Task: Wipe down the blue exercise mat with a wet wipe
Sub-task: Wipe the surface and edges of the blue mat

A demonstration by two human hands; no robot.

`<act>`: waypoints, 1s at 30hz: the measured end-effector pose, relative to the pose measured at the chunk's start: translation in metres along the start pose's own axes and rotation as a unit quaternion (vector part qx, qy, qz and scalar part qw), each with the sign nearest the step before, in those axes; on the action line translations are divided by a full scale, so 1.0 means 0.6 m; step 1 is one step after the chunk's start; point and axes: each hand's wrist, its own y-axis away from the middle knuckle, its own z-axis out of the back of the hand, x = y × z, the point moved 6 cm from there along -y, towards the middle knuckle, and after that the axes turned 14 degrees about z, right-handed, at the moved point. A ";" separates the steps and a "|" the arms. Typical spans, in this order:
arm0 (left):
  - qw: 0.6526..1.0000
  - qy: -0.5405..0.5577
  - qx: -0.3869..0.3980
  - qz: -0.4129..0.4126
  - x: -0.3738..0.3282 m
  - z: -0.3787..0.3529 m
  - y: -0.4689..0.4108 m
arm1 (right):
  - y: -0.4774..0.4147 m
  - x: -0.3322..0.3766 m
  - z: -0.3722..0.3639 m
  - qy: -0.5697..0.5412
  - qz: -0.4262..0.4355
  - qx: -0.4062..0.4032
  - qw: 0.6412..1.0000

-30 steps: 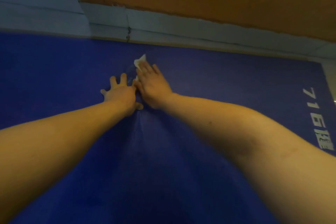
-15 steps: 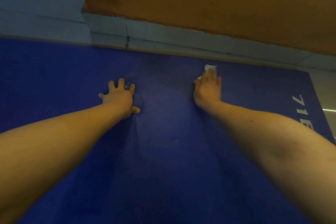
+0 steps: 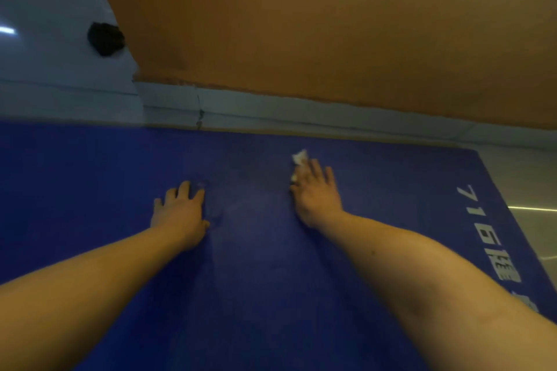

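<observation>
1. The left hand [image 3: 180,211] lies flat, grip loose, pinning the blue mat [image 3: 256,295].
2. The right hand [image 3: 316,193], fingers straight, presses the wet wipe [image 3: 300,156] down near the mat's far edge.
3. Push hard, in long lines, up to that edge.

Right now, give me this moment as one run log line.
phase: wiping | left hand: flat on blue mat | right hand: presses wet wipe onto mat near far edge

left hand [image 3: 177,211]: bare; right hand [image 3: 316,199]: bare; forearms: bare to frame edge
</observation>
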 end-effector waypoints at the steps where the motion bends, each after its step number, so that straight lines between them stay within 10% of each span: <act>1: 1.000 -0.008 -0.003 0.001 0.002 0.004 0.005 | 0.013 -0.038 0.007 0.008 -0.047 0.027 0.998; 6: 1.000 -0.009 0.015 0.022 0.011 0.018 0.014 | 0.004 -0.050 -0.025 -0.002 -0.159 0.058 0.986; 16: 0.999 -0.048 0.001 0.021 0.010 0.014 0.027 | 0.055 0.315 -0.064 -0.002 0.256 0.073 0.964; 26: 0.994 -0.100 0.007 0.030 0.022 -0.011 0.104 | 0.115 -0.029 -0.036 0.011 -0.158 0.089 0.983; 30: 0.995 -0.093 0.027 0.037 0.043 -0.022 0.121 | 0.131 0.122 -0.062 -0.020 -0.053 0.048 0.997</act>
